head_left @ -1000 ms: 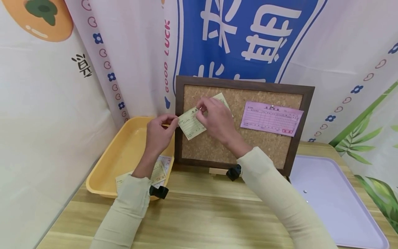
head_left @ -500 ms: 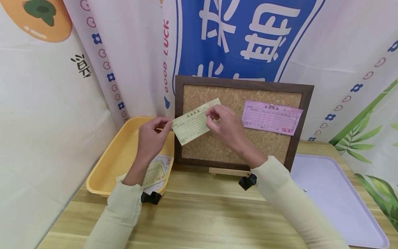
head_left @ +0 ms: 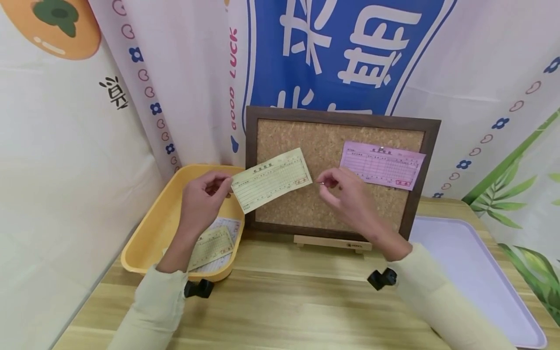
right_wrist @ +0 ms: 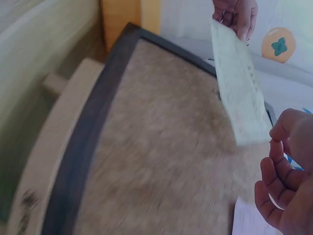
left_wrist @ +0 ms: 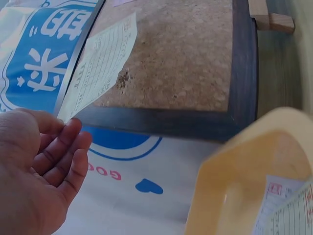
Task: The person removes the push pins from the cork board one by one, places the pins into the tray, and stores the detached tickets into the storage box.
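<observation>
My left hand (head_left: 201, 201) pinches the left edge of a yellow-green receipt slip (head_left: 272, 180) between thumb and forefinger. The slip hangs tilted in front of a framed cork board (head_left: 280, 133), its right end higher. To the right of the slip, my right hand (head_left: 352, 204) pinches a tiny metallic thumbtack (head_left: 322, 183); most of it is hidden by the fingertips. In the right wrist view the fingertips sit close to the end of the slip (right_wrist: 239, 88). A pink receipt slip (head_left: 380, 167) is tacked on the board's right side, partly behind my right hand.
A yellow plastic tray (head_left: 150, 228) at the left holds several slips. A lilac tray (head_left: 474, 277) lies at the right, partly behind my right sleeve. The board leans on a small wooden stand (head_left: 332, 242) on the wooden table (head_left: 284, 301), before a printed curtain.
The yellow-green slip has come down and left with my left hand. My right hand has drawn away from the slip to the right and lower, with the thumbtack in its fingertips.
</observation>
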A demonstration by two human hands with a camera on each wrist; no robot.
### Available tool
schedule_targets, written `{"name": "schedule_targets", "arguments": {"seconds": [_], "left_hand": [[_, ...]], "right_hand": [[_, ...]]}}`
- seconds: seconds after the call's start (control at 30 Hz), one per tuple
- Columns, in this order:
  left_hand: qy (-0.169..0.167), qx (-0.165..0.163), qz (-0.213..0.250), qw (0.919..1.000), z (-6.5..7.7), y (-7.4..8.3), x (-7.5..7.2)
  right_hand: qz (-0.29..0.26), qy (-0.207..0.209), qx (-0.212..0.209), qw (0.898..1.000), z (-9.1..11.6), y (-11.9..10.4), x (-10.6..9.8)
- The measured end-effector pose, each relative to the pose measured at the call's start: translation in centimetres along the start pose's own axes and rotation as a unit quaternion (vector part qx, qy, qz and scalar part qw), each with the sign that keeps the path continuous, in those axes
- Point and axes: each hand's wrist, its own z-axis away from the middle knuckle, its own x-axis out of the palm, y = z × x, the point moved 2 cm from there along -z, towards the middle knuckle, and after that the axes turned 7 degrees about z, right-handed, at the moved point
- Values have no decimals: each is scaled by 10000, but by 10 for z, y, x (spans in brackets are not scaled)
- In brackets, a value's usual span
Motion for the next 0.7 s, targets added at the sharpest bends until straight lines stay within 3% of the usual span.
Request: {"name": "schedule_targets", "arguments": {"seconds": [0.13,0.4,0.7], "left_hand": [[-62,-134,-182,9997,5,-5,-7],[0,-207,-298,9993,14,-13,-23],[265,-213,-292,9990,28,-24,-45]], "right_hand": [[255,40,-63,9996,22,17,-12],[897,68,412,9951,68,43,-36],[1156,313,701,9903,106,66,-60]]}}
